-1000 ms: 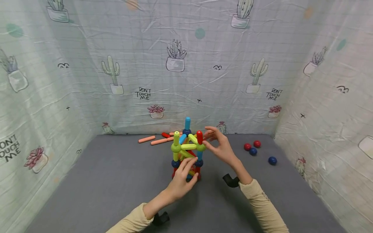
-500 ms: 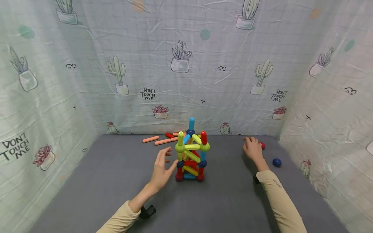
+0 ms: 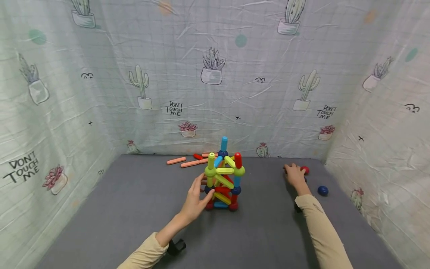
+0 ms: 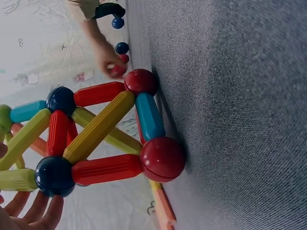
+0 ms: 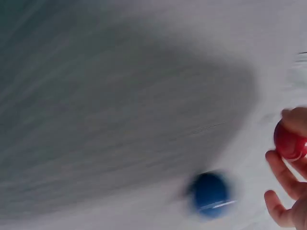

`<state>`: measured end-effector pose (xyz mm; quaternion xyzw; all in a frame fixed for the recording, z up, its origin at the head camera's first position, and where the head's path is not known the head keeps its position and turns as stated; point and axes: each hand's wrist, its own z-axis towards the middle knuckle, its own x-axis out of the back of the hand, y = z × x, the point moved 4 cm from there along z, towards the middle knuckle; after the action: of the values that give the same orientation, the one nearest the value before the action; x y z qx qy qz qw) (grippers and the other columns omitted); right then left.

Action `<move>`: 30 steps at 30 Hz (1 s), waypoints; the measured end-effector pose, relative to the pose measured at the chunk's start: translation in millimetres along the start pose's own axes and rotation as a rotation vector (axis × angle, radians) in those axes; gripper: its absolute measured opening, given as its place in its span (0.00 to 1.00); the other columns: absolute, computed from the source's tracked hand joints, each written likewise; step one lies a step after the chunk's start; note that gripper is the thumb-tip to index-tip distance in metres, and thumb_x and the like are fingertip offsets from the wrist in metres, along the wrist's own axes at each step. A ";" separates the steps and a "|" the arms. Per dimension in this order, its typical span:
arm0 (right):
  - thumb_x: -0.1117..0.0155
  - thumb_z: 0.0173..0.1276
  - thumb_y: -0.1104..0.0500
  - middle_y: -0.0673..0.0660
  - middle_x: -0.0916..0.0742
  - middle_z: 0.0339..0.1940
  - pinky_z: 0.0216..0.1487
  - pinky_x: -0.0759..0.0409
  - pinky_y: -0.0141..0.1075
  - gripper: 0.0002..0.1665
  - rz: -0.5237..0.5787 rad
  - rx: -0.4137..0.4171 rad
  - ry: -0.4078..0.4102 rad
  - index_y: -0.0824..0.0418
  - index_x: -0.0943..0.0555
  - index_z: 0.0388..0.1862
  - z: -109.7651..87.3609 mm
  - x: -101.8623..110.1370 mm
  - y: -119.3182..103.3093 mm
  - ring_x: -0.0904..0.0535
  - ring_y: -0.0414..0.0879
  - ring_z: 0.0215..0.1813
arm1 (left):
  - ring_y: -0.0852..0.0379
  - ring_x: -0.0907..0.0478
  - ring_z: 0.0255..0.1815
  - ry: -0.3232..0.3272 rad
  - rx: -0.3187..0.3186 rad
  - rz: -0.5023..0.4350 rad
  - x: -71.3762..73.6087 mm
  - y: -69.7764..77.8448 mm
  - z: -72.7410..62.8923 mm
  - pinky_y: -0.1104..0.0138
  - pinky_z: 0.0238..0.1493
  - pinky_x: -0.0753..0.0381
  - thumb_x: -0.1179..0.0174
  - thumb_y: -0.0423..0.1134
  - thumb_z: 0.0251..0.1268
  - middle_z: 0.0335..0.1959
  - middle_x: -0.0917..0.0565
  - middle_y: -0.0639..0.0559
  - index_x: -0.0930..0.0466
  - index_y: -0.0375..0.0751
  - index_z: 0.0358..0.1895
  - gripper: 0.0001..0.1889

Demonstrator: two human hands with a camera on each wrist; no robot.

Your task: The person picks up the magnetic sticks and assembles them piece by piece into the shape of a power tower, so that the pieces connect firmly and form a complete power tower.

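A tower (image 3: 224, 182) of colourful magnetic sticks and balls stands mid-table, with red balls at its base, blue balls above and light-green ones higher. Three sticks point up from its top: light green, red and blue. My left hand (image 3: 193, 200) holds the tower's left front corner, thumb in front and fingers behind. In the left wrist view its fingertips touch a blue ball (image 4: 55, 176). Far to the right, my right hand (image 3: 295, 176) is low by the loose balls. The right wrist view shows it pinching a red ball (image 5: 288, 143) between thumb and fingers.
Beside the right hand lies another red ball (image 3: 305, 170), with a dark ball partly hidden by the hand. A blue ball (image 3: 323, 191) rests nearer on the right. Salmon sticks (image 3: 176, 160) and a red stick (image 3: 198, 156) lie behind the tower, before the patterned curtain (image 3: 268, 112).
My right hand has left the tower's top and gone right to the loose balls, taking hold of a red one. My left hand drew away leftward, then came back onto the tower's left side.
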<state>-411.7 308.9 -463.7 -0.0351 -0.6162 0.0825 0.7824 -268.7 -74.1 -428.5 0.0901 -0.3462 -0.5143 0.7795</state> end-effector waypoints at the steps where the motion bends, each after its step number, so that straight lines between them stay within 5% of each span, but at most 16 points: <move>1: 0.45 0.62 0.64 0.74 0.26 0.49 0.45 0.39 0.65 0.18 0.040 0.021 0.044 0.66 0.28 0.52 2.6 8.3 -9.9 0.31 0.71 0.49 | 0.52 0.27 0.43 0.000 0.000 0.000 0.4 0.0 0.1 0.61 0.35 0.23 0.43 0.35 0.59 0.50 0.29 0.42 0.43 0.36 0.62 0.29; 9: 0.39 0.60 0.53 0.63 0.20 0.45 0.44 0.25 0.47 0.26 0.542 0.354 0.252 0.65 0.30 0.54 1.7 120.9 -148.0 0.23 0.54 0.45 | 0.52 0.27 0.42 0.065 0.030 -0.007 2.1 2.2 6.1 0.60 0.35 0.24 0.45 0.35 0.60 0.47 0.28 0.41 0.46 0.38 0.65 0.30; 13: 0.38 0.59 0.55 0.60 0.20 0.47 0.47 0.24 0.45 0.25 0.597 0.538 0.300 0.62 0.28 0.55 -13.8 164.4 -205.0 0.24 0.51 0.46 | 0.53 0.28 0.43 0.092 -0.009 -0.005 2.3 9.0 14.2 0.62 0.35 0.24 0.45 0.35 0.60 0.47 0.29 0.43 0.45 0.39 0.65 0.30; 17: 0.39 0.59 0.59 0.59 0.21 0.47 0.48 0.25 0.43 0.25 0.545 0.644 0.292 0.61 0.28 0.56 -13.2 170.2 -234.5 0.25 0.49 0.46 | 0.54 0.29 0.43 0.102 -0.026 -0.014 2.0 12.6 17.9 0.62 0.34 0.25 0.45 0.35 0.60 0.45 0.29 0.43 0.44 0.39 0.65 0.29; 24: 0.42 0.62 0.58 0.60 0.24 0.57 0.52 0.28 0.48 0.29 0.585 0.634 0.262 0.60 0.34 0.62 -5.6 153.1 -233.7 0.24 0.52 0.50 | 0.53 0.29 0.42 0.106 -0.037 -0.012 1.6 13.3 18.2 0.62 0.34 0.26 0.44 0.34 0.59 0.44 0.29 0.43 0.44 0.41 0.65 0.30; 27: 0.44 0.64 0.59 0.62 0.23 0.56 0.50 0.28 0.50 0.25 0.615 0.574 0.356 0.62 0.31 0.60 0.5 145.4 -205.1 0.24 0.54 0.49 | 0.54 0.30 0.43 0.115 -0.029 -0.020 2.5 13.5 21.0 0.61 0.34 0.26 0.44 0.33 0.59 0.46 0.29 0.43 0.44 0.43 0.65 0.30; 30: 0.47 0.65 0.61 0.63 0.22 0.51 0.46 0.27 0.49 0.19 0.490 0.461 0.451 0.64 0.27 0.54 10.3 122.9 -155.3 0.25 0.56 0.47 | 0.54 0.30 0.43 0.132 -0.033 -0.026 3.5 13.5 23.4 0.61 0.35 0.26 0.44 0.32 0.58 0.46 0.29 0.43 0.44 0.43 0.65 0.31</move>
<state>-380.4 176.8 -319.1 -0.0216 -0.3678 0.3927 0.8426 -272.7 -66.0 -402.9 0.1155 -0.2846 -0.5228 0.7952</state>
